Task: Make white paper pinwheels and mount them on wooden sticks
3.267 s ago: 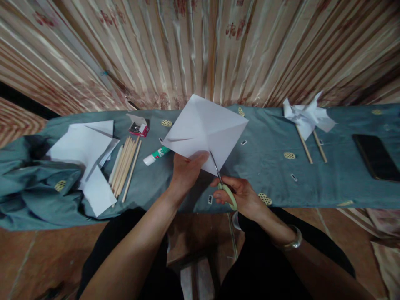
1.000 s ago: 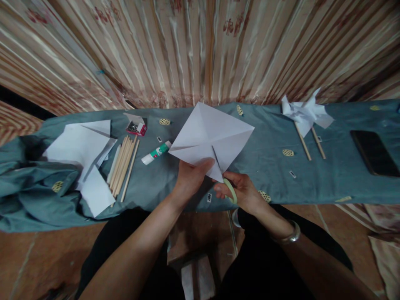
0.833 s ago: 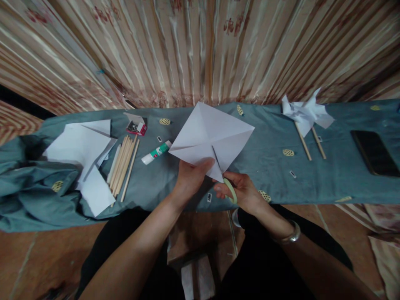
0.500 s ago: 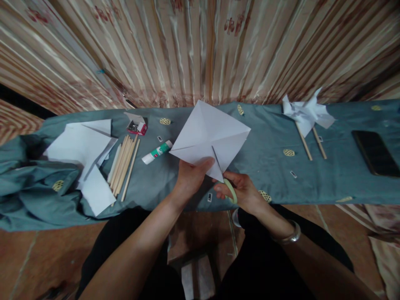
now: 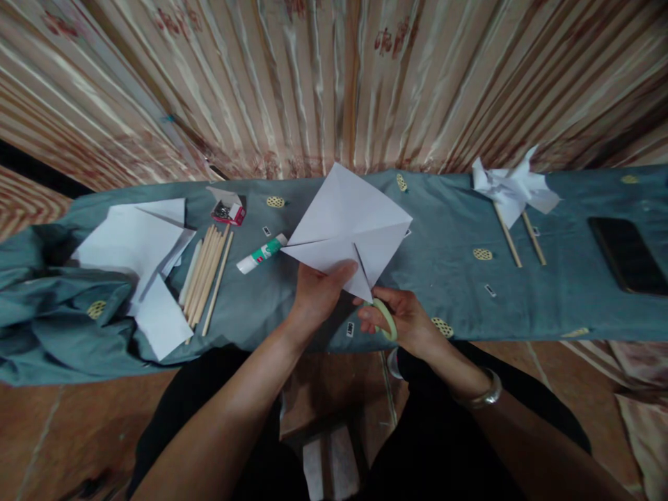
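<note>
A square sheet of white paper (image 5: 347, 209), creased along its diagonals, is held over the cloth with one corner towards me. My left hand (image 5: 318, 296) pinches its near left edge, thumb on top and fingers underneath. In my right hand (image 5: 401, 316) is a pair of scissors (image 5: 385, 320) with pale green handles. A dark blade lies over the paper's near corner, pointing towards its middle; the other blade is hidden beneath. A slit also runs in from the left corner. Just left of the paper lies a green and white glue stick (image 5: 262, 254).
Wooden sticks (image 5: 206, 275) lie on the left, beside loose white paper (image 5: 136, 236) and an open red box of small metal pieces (image 5: 228, 209). Two paper pinwheels on sticks (image 5: 514, 184) and a phone (image 5: 627, 254) lie on the right. A striped curtain (image 5: 334, 83) hangs behind the cloth-covered table (image 5: 438, 278).
The paper has tilted slightly, its right corner shifting left and its left corner edging left. Both hands keep nearly the same place and grip.
</note>
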Demonstrator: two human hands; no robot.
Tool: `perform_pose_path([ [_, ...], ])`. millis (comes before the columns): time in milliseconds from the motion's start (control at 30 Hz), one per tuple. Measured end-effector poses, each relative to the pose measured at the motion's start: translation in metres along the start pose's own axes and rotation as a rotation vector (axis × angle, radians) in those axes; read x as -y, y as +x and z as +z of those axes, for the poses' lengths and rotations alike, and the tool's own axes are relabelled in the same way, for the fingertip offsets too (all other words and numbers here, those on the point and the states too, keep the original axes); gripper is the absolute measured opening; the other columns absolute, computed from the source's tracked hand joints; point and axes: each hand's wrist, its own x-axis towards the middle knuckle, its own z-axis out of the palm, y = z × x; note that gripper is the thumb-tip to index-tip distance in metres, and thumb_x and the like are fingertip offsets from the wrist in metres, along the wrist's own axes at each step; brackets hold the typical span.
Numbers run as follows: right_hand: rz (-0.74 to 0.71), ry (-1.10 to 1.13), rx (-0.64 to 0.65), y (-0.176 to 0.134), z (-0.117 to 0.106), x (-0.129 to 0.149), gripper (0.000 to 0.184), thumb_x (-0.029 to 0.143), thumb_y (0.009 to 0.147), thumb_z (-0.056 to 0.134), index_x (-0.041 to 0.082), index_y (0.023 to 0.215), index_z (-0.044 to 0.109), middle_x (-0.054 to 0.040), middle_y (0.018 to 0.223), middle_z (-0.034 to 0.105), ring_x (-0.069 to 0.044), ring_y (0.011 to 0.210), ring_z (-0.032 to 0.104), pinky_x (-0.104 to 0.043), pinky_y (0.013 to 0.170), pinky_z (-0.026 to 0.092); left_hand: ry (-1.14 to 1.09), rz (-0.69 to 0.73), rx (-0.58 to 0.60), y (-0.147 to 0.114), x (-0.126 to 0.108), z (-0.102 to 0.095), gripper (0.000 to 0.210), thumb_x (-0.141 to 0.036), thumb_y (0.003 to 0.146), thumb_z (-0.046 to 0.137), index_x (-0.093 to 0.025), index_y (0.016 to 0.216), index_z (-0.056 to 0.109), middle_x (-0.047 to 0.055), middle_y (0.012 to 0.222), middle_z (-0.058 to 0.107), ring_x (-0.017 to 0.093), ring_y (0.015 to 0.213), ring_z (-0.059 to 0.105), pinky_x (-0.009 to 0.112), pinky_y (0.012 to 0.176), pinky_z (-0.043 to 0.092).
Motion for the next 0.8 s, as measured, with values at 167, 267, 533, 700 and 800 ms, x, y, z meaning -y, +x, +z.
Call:
perform_pose_path([
  [167, 0.076, -0.015, 0.091, -0.005, -0.002, 0.007, 0.042, 0.054, 0.064, 0.081, 0.018, 0.081, 0.066, 0.0019, 0.061, 0.065, -0.011, 0.055, 0.059, -0.022, 0.054, 0.047, -0.050, 0.033, -0.027, 0.006, -0.005, -0.002, 0.015, -0.020, 0.062, 0.074, -0.019, 0.076, 0.067, 0.002, 0.081, 0.072, 0.018, 0.074, 0.065, 0.031, 0.074, 0.052],
  [267, 0.162, -0.071, 0.169, -0.008, -0.009, 0.014, 0.043, 0.053, 0.063, 0.082, 0.019, 0.083, 0.065, 0.0020, 0.064, 0.063, -0.012, 0.058, 0.060, -0.022, 0.054, 0.047, -0.078, 0.059, -0.033, 0.012, -0.009, -0.006, 0.013, -0.021, 0.063, 0.073, -0.021, 0.074, 0.066, 0.002, 0.082, 0.072, 0.018, 0.076, 0.066, 0.032, 0.077, 0.052],
  [533, 0.163, -0.254, 0.123, -0.009, -0.058, 0.024, 0.040, 0.053, 0.064, 0.081, 0.018, 0.076, 0.066, 0.0026, 0.061, 0.061, -0.010, 0.055, 0.054, -0.021, 0.049, 0.043, -0.020, -0.023, -0.038, 0.016, -0.015, -0.018, 0.010, -0.022, 0.061, 0.074, -0.020, 0.069, 0.068, 0.002, 0.074, 0.069, 0.016, 0.066, 0.061, 0.030, 0.065, 0.050],
  [700, -0.041, -0.249, -0.133, -0.006, -0.072, 0.024, 0.044, 0.059, 0.068, 0.076, 0.017, 0.081, 0.069, -0.0010, 0.064, 0.066, -0.012, 0.059, 0.058, -0.024, 0.054, 0.047, -0.024, -0.048, -0.008, 0.013, -0.015, -0.018, 0.011, -0.020, 0.060, 0.075, -0.019, 0.071, 0.072, 0.003, 0.078, 0.072, 0.017, 0.071, 0.064, 0.031, 0.071, 0.052],
  [800, -0.177, -0.177, -0.252, -0.008, -0.069, 0.027, 0.044, 0.060, 0.070, 0.076, 0.018, 0.084, 0.070, -0.0012, 0.063, 0.067, -0.012, 0.057, 0.058, -0.024, 0.054, 0.047, -0.022, -0.035, -0.010, 0.012, -0.014, -0.016, 0.010, -0.020, 0.060, 0.075, -0.020, 0.070, 0.073, 0.003, 0.079, 0.073, 0.018, 0.071, 0.064, 0.030, 0.070, 0.052],
])
